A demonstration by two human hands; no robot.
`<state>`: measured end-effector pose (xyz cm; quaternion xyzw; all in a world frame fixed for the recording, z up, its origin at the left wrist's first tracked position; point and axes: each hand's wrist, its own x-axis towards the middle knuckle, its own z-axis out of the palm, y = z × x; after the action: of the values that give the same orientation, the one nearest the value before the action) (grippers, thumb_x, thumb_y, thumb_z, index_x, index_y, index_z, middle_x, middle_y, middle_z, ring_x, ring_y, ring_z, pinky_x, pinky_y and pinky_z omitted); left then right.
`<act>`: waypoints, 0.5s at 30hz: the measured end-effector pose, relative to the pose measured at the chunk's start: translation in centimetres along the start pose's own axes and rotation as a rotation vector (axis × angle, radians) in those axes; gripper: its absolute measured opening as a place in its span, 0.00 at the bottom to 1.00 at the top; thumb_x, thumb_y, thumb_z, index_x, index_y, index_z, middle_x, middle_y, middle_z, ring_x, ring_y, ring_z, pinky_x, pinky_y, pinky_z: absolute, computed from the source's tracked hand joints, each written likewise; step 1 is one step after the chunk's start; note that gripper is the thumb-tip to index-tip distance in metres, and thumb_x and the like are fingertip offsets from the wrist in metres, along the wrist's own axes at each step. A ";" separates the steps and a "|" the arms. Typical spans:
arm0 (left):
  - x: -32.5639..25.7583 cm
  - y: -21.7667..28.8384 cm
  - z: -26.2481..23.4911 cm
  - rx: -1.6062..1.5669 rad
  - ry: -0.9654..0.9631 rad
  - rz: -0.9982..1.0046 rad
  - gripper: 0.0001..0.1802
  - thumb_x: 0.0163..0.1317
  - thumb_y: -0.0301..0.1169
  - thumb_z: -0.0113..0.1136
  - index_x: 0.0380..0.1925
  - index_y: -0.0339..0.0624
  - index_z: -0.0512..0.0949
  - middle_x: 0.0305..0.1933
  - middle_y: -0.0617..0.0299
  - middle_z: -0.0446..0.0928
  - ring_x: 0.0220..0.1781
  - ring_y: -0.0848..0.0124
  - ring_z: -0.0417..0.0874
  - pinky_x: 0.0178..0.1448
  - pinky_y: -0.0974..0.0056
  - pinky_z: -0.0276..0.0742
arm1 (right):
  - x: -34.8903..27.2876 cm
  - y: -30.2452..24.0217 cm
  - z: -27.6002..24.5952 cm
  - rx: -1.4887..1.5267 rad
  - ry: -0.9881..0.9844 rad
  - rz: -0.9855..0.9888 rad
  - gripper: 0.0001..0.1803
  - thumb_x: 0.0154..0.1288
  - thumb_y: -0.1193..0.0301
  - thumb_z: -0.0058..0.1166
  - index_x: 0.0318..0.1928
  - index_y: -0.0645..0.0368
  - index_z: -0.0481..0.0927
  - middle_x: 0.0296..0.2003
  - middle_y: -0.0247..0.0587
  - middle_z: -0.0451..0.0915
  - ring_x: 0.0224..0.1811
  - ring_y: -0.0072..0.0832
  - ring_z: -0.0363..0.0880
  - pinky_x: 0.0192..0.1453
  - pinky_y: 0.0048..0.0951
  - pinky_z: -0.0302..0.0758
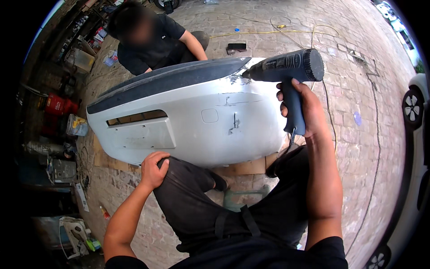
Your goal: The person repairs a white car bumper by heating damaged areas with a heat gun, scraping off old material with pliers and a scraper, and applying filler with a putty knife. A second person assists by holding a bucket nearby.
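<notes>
A silver car bumper [188, 121] with a dark upper strip lies across the brick ground in front of me, scratched and cracked near its right end. My right hand [302, 105] grips the handle of a blue-grey heat gun [286, 67], whose nozzle points at the damaged edge of the bumper. My left hand [153, 169] rests on my left knee, just below the bumper's lower edge, holding nothing. A person in a black shirt [152, 42] crouches behind the bumper.
A yellow cable [268, 32] and a thin black cord [376, 134] run over the brick paving. Tools, a red machine [60, 105] and containers crowd the left side. A white car [414, 148] stands at the right rim. Cardboard [244, 167] lies under the bumper.
</notes>
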<state>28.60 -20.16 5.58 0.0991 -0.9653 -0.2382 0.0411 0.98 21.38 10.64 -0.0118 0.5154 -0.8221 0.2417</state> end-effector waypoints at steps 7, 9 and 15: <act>-0.2 0.1 0.0 -0.014 0.008 -0.009 0.13 0.66 0.33 0.64 0.43 0.37 0.88 0.49 0.48 0.88 0.54 0.46 0.86 0.61 0.51 0.81 | -1.7 0.6 -0.9 -0.019 0.013 0.051 0.24 0.81 0.54 0.52 0.52 0.67 0.79 0.34 0.40 0.84 0.22 0.24 0.81 0.27 0.23 0.78; -0.1 0.3 -0.2 -0.019 -0.001 -0.008 0.13 0.66 0.33 0.64 0.44 0.36 0.88 0.49 0.48 0.88 0.54 0.46 0.86 0.61 0.51 0.81 | -1.7 0.6 -1.6 -0.026 0.031 0.023 0.24 0.81 0.54 0.52 0.52 0.67 0.79 0.34 0.40 0.83 0.22 0.24 0.81 0.27 0.22 0.78; 0.3 0.4 0.0 -0.020 -0.006 -0.001 0.13 0.65 0.33 0.64 0.44 0.37 0.88 0.49 0.48 0.88 0.54 0.47 0.86 0.61 0.51 0.81 | -0.7 -0.6 -2.0 -0.010 0.073 -0.025 0.25 0.82 0.54 0.50 0.53 0.67 0.79 0.34 0.40 0.83 0.23 0.24 0.81 0.28 0.22 0.78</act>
<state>28.26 -19.88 5.82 0.0983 -0.9629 -0.2482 0.0389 0.79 23.54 10.39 0.0108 0.5276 -0.8224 0.2124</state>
